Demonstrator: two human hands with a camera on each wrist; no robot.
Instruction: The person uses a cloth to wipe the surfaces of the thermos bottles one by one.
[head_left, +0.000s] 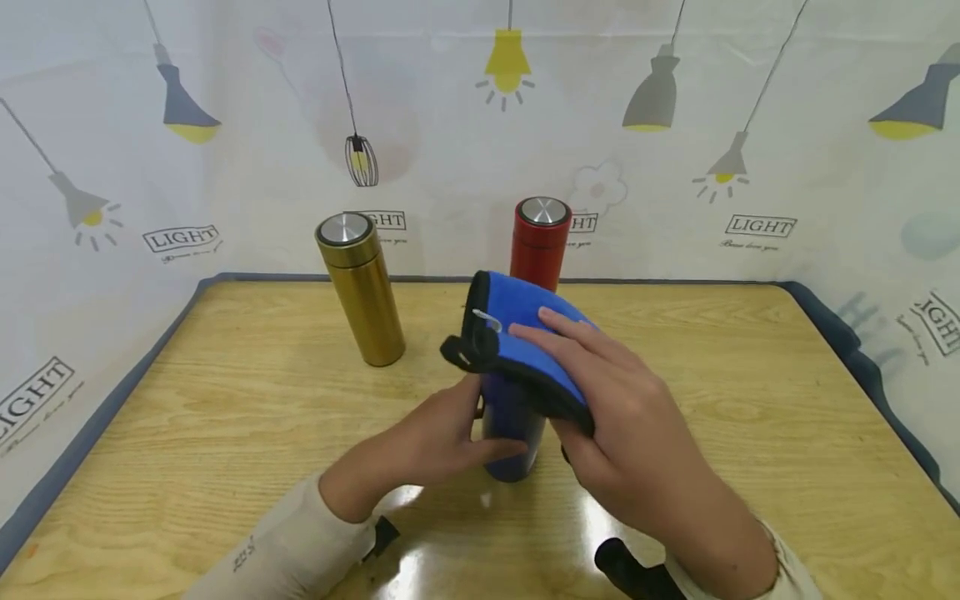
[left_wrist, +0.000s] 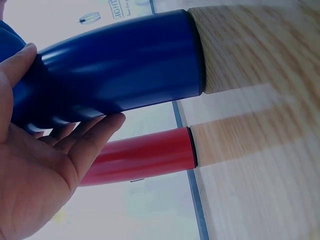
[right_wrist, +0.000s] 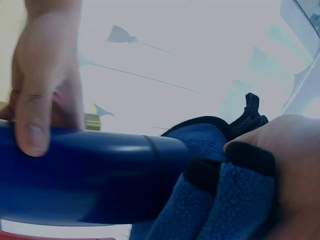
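Observation:
A dark blue thermos bottle stands upright at the middle front of the table. My left hand grips its side, thumb across the near face; the left wrist view shows the fingers curling around the far side. With my right hand I hold a blue plush cloth with black trim over the bottle's top. Folds of the cloth wrap the cap end in the right wrist view, and the lid itself is covered. A black loop hangs from the cloth's left corner.
At the back left stands a gold thermos bottle with a silver lid top. A red thermos bottle stands behind the cloth, its lower part hidden. The wooden table meets a lamp-printed backdrop at its back and sides.

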